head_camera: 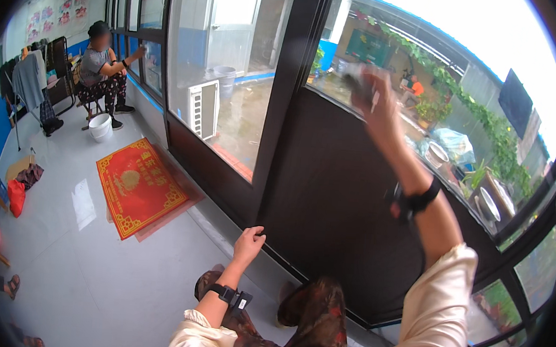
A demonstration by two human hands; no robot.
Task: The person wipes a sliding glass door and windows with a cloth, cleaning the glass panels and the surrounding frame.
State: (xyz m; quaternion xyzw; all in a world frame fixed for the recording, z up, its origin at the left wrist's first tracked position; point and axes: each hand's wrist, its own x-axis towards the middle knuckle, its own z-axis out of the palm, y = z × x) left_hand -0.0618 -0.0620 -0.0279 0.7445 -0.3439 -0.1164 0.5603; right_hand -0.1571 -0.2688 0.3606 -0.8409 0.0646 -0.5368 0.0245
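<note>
My right hand [379, 103] is raised to the glass pane [460, 123] of a dark-framed door. A small dark grey wad [358, 85] is in its fingers; motion blur hides whether it is cloth or something else. Lower down, my left hand [248, 246] is near the foot of the door's dark lower panel [344, 197], its fingers loosely bent and holding nothing. Both wrists wear black straps, the left one with a small box [241, 302] on it.
A red doormat [141, 188] lies on the grey floor at the left. Beyond it, another person [102, 67] sits on a stool, one hand at a window, beside a white bucket [101, 127]. Through the glass appear an air-conditioner unit [203, 109] and potted plants [429, 114].
</note>
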